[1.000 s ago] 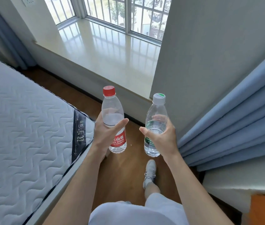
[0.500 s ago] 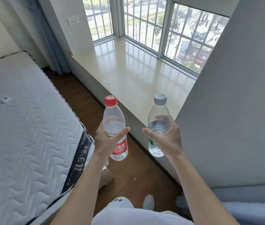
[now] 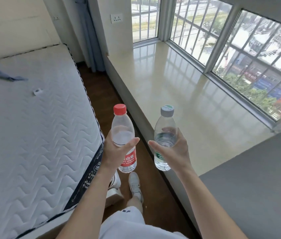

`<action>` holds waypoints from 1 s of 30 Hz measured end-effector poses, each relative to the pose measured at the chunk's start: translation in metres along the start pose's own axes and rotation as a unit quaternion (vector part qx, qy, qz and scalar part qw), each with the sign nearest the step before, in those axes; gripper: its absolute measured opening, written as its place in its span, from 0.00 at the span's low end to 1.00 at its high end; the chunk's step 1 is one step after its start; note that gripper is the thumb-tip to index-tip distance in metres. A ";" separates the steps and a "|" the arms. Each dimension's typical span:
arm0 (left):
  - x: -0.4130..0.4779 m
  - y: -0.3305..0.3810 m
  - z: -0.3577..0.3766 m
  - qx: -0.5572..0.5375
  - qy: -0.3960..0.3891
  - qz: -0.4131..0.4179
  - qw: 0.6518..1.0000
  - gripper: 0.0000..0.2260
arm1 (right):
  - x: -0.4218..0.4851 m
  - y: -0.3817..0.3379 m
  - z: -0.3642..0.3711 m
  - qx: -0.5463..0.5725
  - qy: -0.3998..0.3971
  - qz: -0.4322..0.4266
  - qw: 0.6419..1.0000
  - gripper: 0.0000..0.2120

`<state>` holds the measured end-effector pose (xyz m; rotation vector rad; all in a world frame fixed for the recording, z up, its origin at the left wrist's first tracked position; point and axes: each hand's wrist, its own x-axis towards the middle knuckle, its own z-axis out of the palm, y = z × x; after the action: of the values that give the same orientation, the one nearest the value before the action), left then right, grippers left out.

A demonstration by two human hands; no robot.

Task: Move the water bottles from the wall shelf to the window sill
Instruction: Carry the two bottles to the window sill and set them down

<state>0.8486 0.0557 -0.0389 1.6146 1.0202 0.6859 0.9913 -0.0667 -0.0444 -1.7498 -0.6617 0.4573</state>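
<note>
Over at about 1 o'clock the window sill [image 3: 179, 87] sits bare. The left hand [image 3: 117, 149] is wrapped around the red-capped bottle [image 3: 123, 135], the right hand [image 3: 174, 150] around the grey-capped bottle [image 3: 164, 137], both upright above the floor beside the sill. Looks about halfway: carried over, just not set down yet.

Clear glossy plastic bottles [image 3: 123, 133], polished reflective stone-like window sill [image 3: 179, 87], quilted cloth mattress [image 3: 32, 126], dark wood floor [image 3: 153, 192].

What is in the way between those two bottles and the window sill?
Nothing visible. The left hand holds the red-capped bottle, the right hand the grey-capped bottle, both in the air beside the window sill, whose visible top is bare.
</note>
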 end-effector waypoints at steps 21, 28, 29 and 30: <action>0.361 0.023 -0.071 -0.003 0.081 0.000 0.997 0.20 | 0.353 -0.066 0.173 0.022 -0.072 -0.017 0.997 0.29; 0.438 0.019 -0.083 -0.012 0.103 -0.018 0.994 0.23 | 0.426 -0.064 0.220 0.018 -0.099 -0.013 0.995 0.29; 0.451 0.018 -0.083 -0.010 0.101 -0.022 0.995 0.24 | 0.439 -0.065 0.226 0.019 -0.102 -0.014 0.994 0.30; 0.464 0.017 -0.084 -0.008 0.101 -0.022 0.995 0.24 | 0.452 -0.065 0.233 0.018 -0.105 -0.016 0.994 0.30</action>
<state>1.0013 0.5017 -0.0285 1.5262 1.1882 0.8384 1.1809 0.4094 -0.0310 -1.6672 -0.8240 0.6326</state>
